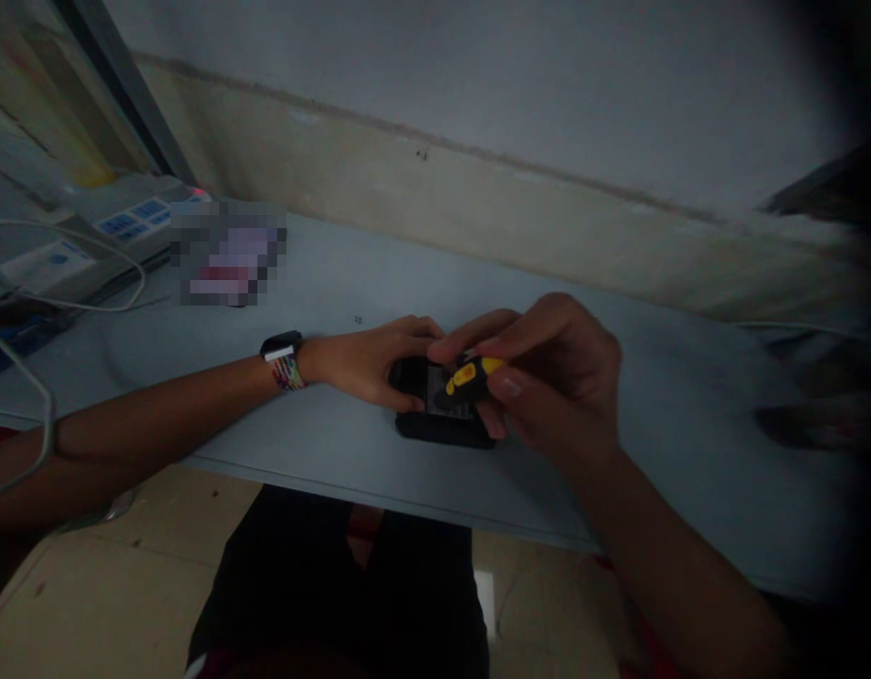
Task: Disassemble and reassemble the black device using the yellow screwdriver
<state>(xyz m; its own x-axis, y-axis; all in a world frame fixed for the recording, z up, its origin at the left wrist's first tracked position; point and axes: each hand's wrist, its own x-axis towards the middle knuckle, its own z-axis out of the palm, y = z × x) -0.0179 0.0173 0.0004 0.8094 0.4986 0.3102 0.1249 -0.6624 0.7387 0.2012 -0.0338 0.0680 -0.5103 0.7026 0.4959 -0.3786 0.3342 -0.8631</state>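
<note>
A black box-shaped device (442,432) with a grey printed label on its upper face lies on the table in front of me. My left hand (371,363) grips its left end, the thumb at the near side and the fingers at the far side. Above the label, my right hand (563,368) pinches a short black-and-yellow tool (469,374) between thumb and fingers. The tool's tip is hidden, so its exact kind and whether it touches the device cannot be made out. Some right-hand fingers rest by the device's right end.
Several tiny dark pieces (357,320) lie on the grey table (322,273) beyond my left wrist. A blurred-out phone-like object (230,255) lies at the back left, beside a grey box (135,222) with blue labels. A white cable (50,415) loops over my left forearm. Behind stands a wall.
</note>
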